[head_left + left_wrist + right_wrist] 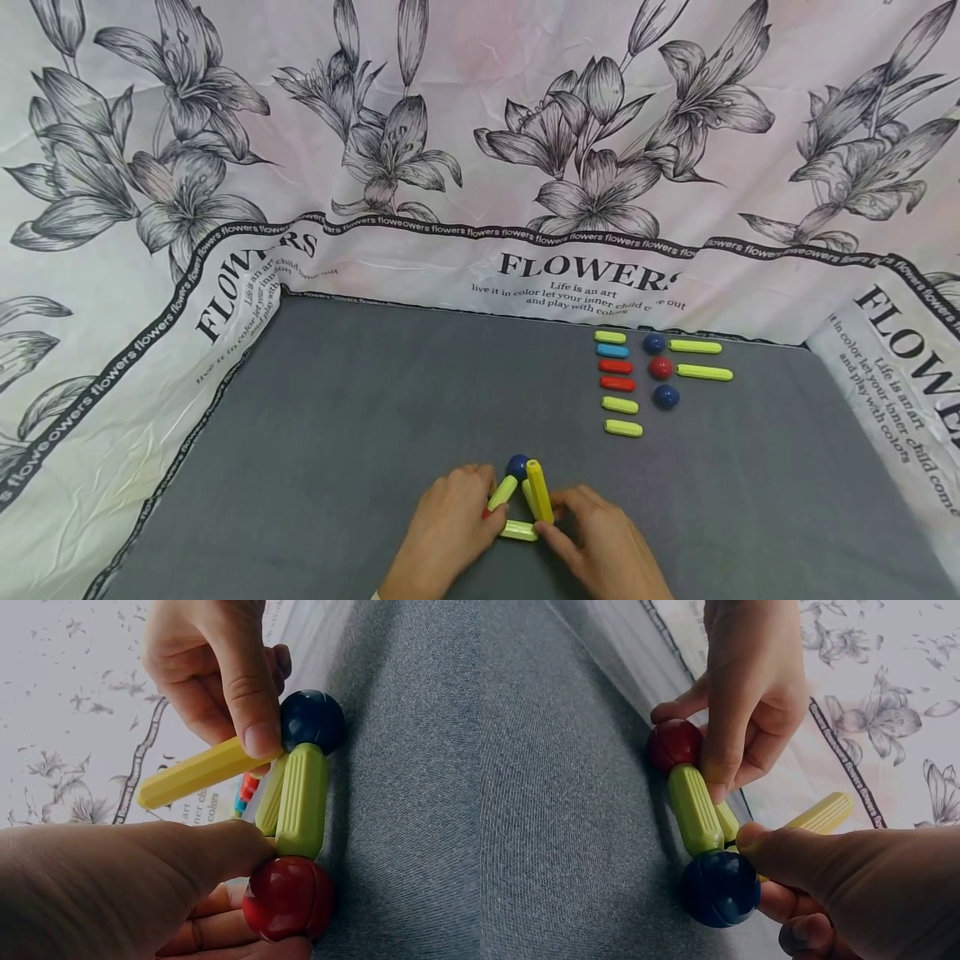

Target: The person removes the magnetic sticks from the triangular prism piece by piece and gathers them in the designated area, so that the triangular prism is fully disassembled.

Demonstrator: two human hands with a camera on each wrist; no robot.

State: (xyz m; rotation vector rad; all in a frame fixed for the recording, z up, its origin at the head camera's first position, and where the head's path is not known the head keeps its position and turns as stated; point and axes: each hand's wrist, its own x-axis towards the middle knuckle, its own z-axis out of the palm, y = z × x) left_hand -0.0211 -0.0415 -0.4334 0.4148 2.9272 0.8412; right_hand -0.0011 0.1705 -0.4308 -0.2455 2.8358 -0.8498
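Observation:
In front of the person lies a triangle of light green rods: a near rod [519, 531], a left rod [502, 493] and a right one partly hidden. Its far corner is a dark blue ball [516, 465]. My left hand [450, 525] holds the red ball [289, 898] at the left corner between thumb and fingers. At the right corner is another blue ball [720, 889]. Beside that ball my right hand [606, 542] pinches the lower end of a yellow rod [540, 492], which slants upward, its other end free.
Farther off to the right, short rods stand in a column: green, a blue rod [612, 352], and a red rod [617, 383] among them. Next to these lie two blue balls, a red ball [661, 367] and two longer green rods [703, 372]. Flower-printed cloth [420, 258] borders the grey surface [360, 417].

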